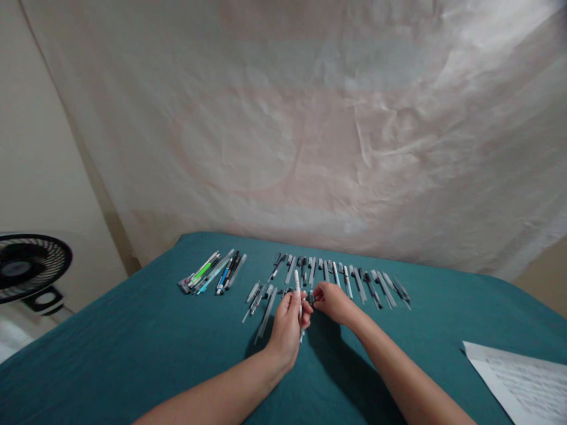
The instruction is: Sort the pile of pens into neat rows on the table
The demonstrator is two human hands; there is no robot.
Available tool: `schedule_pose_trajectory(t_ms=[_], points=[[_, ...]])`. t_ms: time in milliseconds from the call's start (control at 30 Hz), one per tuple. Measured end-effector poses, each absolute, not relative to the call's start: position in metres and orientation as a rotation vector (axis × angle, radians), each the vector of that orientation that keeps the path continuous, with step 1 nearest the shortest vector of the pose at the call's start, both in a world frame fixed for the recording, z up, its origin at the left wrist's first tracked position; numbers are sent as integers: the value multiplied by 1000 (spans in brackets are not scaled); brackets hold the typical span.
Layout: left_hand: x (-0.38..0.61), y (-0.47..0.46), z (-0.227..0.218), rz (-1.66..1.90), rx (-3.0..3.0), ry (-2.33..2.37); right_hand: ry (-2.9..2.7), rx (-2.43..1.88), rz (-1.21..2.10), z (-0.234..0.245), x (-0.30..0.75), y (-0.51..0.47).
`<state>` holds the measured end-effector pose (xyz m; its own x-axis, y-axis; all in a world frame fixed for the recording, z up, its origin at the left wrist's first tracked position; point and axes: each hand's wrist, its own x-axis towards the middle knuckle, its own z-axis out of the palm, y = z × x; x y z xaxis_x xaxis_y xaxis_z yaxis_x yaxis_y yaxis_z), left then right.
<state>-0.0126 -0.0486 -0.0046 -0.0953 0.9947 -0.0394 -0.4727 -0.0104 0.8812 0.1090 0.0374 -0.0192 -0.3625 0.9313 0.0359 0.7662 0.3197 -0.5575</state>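
Note:
My left hand [287,324] is closed around a white pen [298,295] held upright over the teal tablecloth [133,354]. My right hand [332,301] pinches something small and dark just right of the pen's middle; I cannot make out what it is. Behind the hands lies a row of several grey and white pens [354,280]. A small cluster of grey pens [261,298] lies left of my left hand. Further left sits a bundle of coloured pens [212,273] with green and blue barrels.
A printed sheet of paper [522,383] lies at the table's right front corner. A black fan [26,265] stands off the left edge. A crumpled pale cloth [310,130] hangs behind the table.

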Motion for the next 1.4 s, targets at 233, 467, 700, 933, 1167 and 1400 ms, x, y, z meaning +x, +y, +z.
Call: schedule_pose_trajectory(t_ms=[233,467,700,933,1167,1400], points=[[-13,-48,-6,1452,779,914,-2227,-1498,686,-16,110,39],[-11,-53,-3,1372,813,925,-1730,-1123,1297,21,110,31],[-8,-56,-3,1272,903,968,-1501,-944,1437,31,110,26],[-8,-54,-8,1238,955,969,-1593,-1027,1443,31,118,30],[-10,-54,-2,1210,1060,1024,-1259,-897,1250,42,128,38],[-11,-54,-3,1236,1156,1092,-864,-793,1088,47,160,58]])
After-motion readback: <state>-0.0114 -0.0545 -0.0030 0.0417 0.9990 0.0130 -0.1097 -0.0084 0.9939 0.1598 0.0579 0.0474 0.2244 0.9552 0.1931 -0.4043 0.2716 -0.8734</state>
